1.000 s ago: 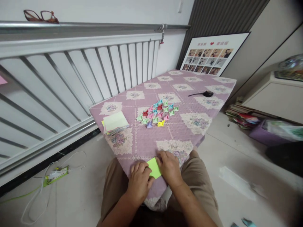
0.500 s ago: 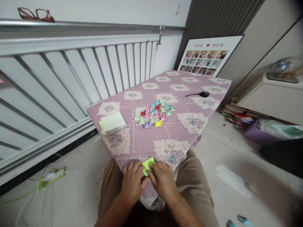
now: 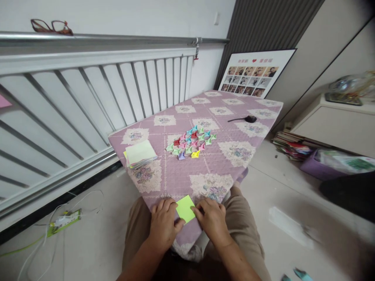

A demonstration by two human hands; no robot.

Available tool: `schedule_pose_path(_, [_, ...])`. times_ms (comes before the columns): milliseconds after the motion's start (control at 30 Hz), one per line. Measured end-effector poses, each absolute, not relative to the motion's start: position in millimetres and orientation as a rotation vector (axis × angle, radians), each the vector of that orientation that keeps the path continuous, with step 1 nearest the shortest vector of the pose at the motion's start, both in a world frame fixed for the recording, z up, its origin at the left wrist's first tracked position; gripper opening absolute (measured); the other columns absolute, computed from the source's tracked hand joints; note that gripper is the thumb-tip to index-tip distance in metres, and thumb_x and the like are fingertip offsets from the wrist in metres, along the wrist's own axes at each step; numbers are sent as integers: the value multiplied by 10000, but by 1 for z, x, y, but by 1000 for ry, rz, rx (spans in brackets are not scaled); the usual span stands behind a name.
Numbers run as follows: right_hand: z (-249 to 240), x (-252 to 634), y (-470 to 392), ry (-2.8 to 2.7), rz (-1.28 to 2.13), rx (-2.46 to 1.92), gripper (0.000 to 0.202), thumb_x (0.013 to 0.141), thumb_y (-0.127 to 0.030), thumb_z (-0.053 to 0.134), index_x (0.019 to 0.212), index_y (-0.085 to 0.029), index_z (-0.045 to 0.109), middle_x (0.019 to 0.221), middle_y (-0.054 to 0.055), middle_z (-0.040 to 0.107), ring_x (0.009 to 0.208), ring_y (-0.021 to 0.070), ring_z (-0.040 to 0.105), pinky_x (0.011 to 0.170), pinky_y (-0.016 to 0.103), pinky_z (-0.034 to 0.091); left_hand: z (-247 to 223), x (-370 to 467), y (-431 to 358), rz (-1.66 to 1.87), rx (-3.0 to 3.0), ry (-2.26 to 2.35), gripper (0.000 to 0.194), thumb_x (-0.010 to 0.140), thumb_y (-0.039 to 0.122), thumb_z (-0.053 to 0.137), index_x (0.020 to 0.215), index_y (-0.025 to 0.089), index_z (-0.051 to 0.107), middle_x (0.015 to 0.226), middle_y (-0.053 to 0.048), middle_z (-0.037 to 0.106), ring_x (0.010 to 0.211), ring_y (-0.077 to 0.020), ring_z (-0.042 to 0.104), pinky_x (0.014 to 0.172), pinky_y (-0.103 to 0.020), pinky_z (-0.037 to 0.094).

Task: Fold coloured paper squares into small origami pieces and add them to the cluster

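A bright lime-green square of paper (image 3: 185,209) lies near the close corner of the cloth-covered board, between my hands. My left hand (image 3: 163,221) grips its left edge, thumb at the lower side and fingers bent at the upper left. On the opposite side, my right hand (image 3: 211,219) pinches the right corner with thumb and forefinger. Beyond them stand several small folded paper figures (image 3: 189,144) in green, pink, red, blue, yellow and purple, grouped in slanting rows. To their left sits a stack of pastel paper sheets (image 3: 141,153).
The purple flowered cloth (image 3: 175,175) covers the tapering surface. A black spoon-shaped object (image 3: 250,119) lies at its far right. A white radiator (image 3: 129,86) runs along the left, with glasses (image 3: 52,27) on its pipe. A power strip (image 3: 64,222) with cables is on the floor.
My right hand has moved right, off the middle of the green paper to its right corner. More of the paper's face shows now. My left hand stays at the left edge.
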State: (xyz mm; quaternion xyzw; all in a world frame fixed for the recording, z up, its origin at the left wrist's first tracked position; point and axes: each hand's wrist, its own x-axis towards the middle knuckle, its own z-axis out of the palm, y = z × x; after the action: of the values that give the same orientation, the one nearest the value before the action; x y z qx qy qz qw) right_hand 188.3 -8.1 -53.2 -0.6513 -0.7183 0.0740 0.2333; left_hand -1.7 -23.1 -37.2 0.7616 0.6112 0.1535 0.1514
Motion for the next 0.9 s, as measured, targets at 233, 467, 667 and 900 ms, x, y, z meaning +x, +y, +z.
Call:
schedule_pose_path(233, [-43, 185, 2, -1976, 375, -1748, 231, 841, -282, 578, 1061, -232, 629, 979, 60, 676, 936, 231, 600, 768, 334, 340, -44, 11, -32, 505, 2158, 1860, 363, 767, 294, 660, 1108, 198, 577, 1205, -77, 570, 1143, -287, 465, 974, -454, 303])
schedule_pose_path(467, [-49, 180, 3, -2047, 355, -1709, 148, 814, -267, 617, 956, -270, 659, 915, 17, 655, 954, 226, 585, 789, 349, 311, -36, 0, -13, 396, 2179, 1806, 154, 813, 348, 640, 906, 227, 633, 1040, -46, 599, 1039, -260, 502, 922, -425, 323])
schedule_pose_path(667, [-56, 186, 3, -2070, 324, -1679, 391, 810, -272, 629, 1198, -266, 587, 1044, 45, 658, 1007, 238, 581, 816, 361, 335, -29, -13, 22, 235, 2220, 1648, 220, 783, 311, 647, 990, 239, 625, 1036, -32, 615, 1024, -242, 515, 891, -379, 337])
schedule_pose_path(900, [-56, 189, -1, -2031, 395, -1598, 257, 829, -275, 627, 1081, -319, 640, 971, 15, 655, 970, 227, 574, 831, 366, 315, -31, -13, 26, 182, 2261, 1503, 289, 791, 271, 609, 1076, 308, 638, 1070, -14, 615, 1059, -224, 505, 913, -362, 320])
